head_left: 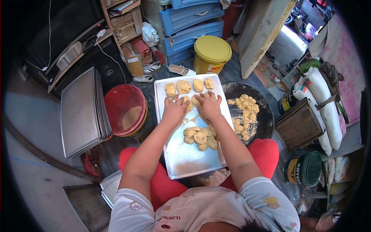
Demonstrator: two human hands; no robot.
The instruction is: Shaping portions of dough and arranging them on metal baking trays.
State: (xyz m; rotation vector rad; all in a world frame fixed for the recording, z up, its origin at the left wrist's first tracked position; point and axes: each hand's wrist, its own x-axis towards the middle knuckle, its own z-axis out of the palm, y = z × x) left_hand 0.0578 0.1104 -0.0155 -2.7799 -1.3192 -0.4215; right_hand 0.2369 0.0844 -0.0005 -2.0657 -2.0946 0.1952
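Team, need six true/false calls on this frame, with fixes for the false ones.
1. The left hand and right hand both touch dough on the metal tray. True.
2. A stack of trays stands left of the red bucket. True.
3. The red bucket is right of the metal tray. False: it is to the left.
4. The yellow bucket stands near the blue drawers. True.
5. The yellow bucket is uncovered. False: a lid covers it.
6. The black pan is bare. False: small dough pieces lie in the black pan.

Dough was pale yellow, the tray silver, the nine-o'clock tub red, the twelve-o'clock drawers blue.
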